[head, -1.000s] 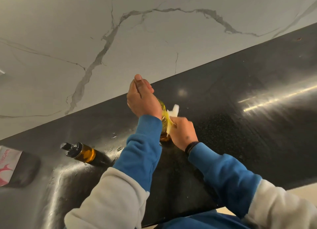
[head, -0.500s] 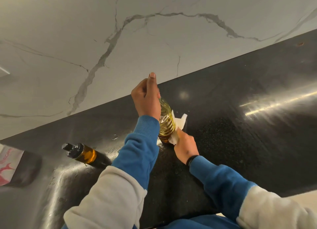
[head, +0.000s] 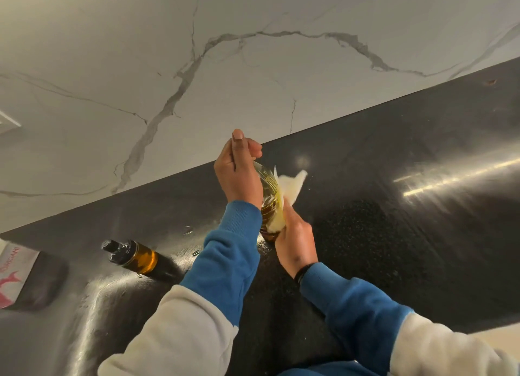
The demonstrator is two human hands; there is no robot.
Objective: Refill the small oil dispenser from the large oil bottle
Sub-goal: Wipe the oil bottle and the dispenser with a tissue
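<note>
A: Where is the large oil bottle (head: 268,195)?

B: Upright near the middle of the dark countertop (head: 394,249), between the two hands. It is clear ribbed plastic with yellow-gold oil inside, darker amber toward the base.

A: And the left hand (head: 239,173)?

B: It grips the top of the bottle, fingers curled over and the thumb sticking up. The cap or neck is hidden under the fingers, so I cannot tell which it is holding.

A: The right hand (head: 295,243)?

B: Its fingers are curled, pinching a crumpled white paper tissue (head: 287,195) against the bottle's right side. The tissue's loose corner stands up ragged and soft-looking; the lower part lies flat on the plastic.

A: The small oil dispenser (head: 132,256)?

B: Well apart to the left on the same counter. A round glass body showing amber oil, with a glossy black cap and short spout on top.

A: Surfaces?

B: The counter is polished black stone with fine speckles and bright streaks of reflected light. Behind it rises a pale marble wall (head: 253,66) with grey veins. At the far left edge sits a white packet (head: 14,274) with pink print.
</note>
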